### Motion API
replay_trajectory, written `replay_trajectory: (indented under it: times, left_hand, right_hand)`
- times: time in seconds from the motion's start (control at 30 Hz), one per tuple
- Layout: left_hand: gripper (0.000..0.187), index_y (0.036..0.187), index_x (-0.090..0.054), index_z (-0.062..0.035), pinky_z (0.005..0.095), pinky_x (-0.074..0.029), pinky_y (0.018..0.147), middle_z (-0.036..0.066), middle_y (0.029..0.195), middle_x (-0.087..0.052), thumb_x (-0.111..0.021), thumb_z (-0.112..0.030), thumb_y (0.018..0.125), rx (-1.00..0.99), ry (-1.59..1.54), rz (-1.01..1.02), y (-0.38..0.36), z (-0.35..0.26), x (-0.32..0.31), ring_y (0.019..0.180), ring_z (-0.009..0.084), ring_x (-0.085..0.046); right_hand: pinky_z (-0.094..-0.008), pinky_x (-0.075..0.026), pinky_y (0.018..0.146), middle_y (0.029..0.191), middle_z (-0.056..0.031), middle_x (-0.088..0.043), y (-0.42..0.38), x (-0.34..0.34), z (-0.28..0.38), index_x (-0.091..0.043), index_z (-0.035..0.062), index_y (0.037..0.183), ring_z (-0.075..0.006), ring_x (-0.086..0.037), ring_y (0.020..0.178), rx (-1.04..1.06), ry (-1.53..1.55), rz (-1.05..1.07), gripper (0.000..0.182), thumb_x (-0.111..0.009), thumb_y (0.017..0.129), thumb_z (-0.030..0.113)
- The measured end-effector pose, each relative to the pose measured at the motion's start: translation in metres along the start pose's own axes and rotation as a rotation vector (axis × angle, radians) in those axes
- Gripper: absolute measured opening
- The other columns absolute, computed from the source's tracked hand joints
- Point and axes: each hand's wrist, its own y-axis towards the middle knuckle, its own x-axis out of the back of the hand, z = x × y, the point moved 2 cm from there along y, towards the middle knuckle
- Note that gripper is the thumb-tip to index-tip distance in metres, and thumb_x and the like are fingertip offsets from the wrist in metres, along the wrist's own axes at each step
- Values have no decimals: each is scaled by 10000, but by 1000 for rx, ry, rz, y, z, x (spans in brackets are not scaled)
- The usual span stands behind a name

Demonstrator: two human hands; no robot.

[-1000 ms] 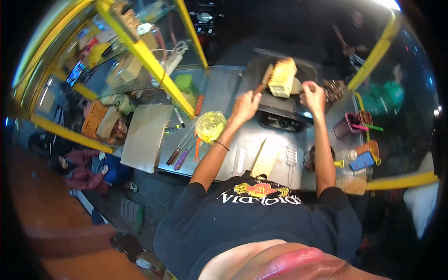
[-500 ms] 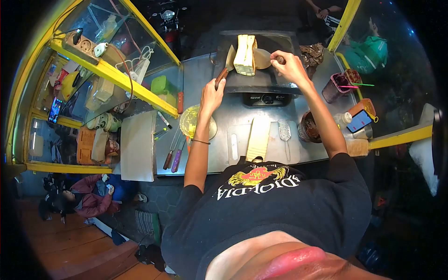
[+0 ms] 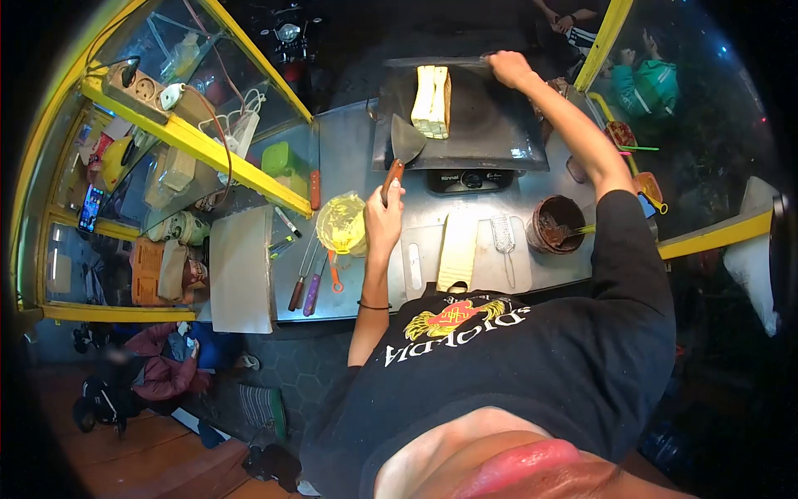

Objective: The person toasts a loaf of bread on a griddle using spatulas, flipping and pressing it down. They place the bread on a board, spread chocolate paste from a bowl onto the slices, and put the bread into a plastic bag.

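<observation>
Gripping the wooden handle of spatula [image 3: 406, 141] with closed fingers of left hand [image 3: 385, 223], near upper centre of frame, with blade angled close beside lower end of bread [image 3: 431, 104], placed on left half of griddle [image 3: 492, 116]. Reaching with right hand [image 3: 509, 70] to upper right edge of griddle, with fingers curled; cannot tell if gripping anything there. Could perhaps tip or slide the bread, by pushing blade from one side without support opposite; could also burn right fingers, from touching hot metal.
</observation>
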Motion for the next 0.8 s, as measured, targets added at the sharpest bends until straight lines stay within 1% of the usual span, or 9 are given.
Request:
replay_trajectory:
  times: [0.03,0.13,0.23,0.37,0.47,0.53,0.67,0.7,0.8]
  left_hand:
    - [405,859,-639,-5,287,-377,484,12,581,-518,-528,-375,981,-2,-27,-3,2,1,-4,514,98,-491]
    - [410,857,-638,-5,284,-373,481,6,573,-507,-525,-378,982,-26,-63,-13,11,7,-11,506,95,-477]
    - [408,863,-638,-5,283,-367,473,-1,560,-494,-526,-379,981,-30,-86,-48,18,6,-8,500,92,-468]
    - [425,858,-641,-6,262,-349,489,-9,581,-490,-515,-391,985,-44,-46,-90,29,-1,-1,529,73,-440]
    - [427,848,-638,-9,268,-366,494,2,587,-515,-516,-398,980,-48,23,-79,47,-8,0,533,79,-467]
    - [426,845,-638,-10,266,-373,498,5,591,-526,-520,-399,976,-68,44,-83,58,-10,-1,536,81,-481]
    - [432,834,-644,-13,269,-396,511,15,598,-554,-533,-410,962,-130,100,-78,84,3,-6,545,94,-518]
    - [493,849,-626,17,425,-471,640,147,650,-618,-497,-447,956,-111,222,-46,94,4,-5,656,311,-640]
    - [500,879,-637,28,456,-478,698,209,722,-647,-499,-448,949,-156,370,-21,121,6,-11,761,381,-656]
  right_hand:
    - [-449,-553,753,866,-198,-692,7,-1,6,-698,53,898,-359,-683,851,134,-124,170,182,-569,780,103]
    - [-450,-544,768,845,-199,-689,17,24,25,-703,49,883,-357,-676,871,316,-106,265,176,-606,768,140]
    - [-452,-548,758,893,-174,-702,23,67,21,-717,101,901,-338,-682,883,222,114,423,198,-561,781,125]
    - [-452,-545,742,828,-169,-689,26,41,4,-680,77,888,-336,-682,859,128,3,120,157,-592,774,141]
    - [-450,-554,728,818,-188,-690,25,-6,-3,-678,39,844,-349,-687,831,193,-109,60,154,-592,758,134]
    - [-441,-562,714,820,-223,-688,17,-1,21,-674,-8,774,-362,-695,804,274,-129,138,162,-586,733,122]
    - [-453,-558,746,859,-260,-677,-4,46,70,-669,-50,834,-392,-681,854,228,-22,311,226,-577,727,127]
    - [-459,-554,760,873,-272,-672,-10,53,77,-666,-64,858,-404,-675,870,206,36,362,254,-577,731,138]
    - [-470,-544,791,906,-282,-668,-35,82,88,-666,-68,894,-413,-668,892,138,175,371,287,-584,748,166]
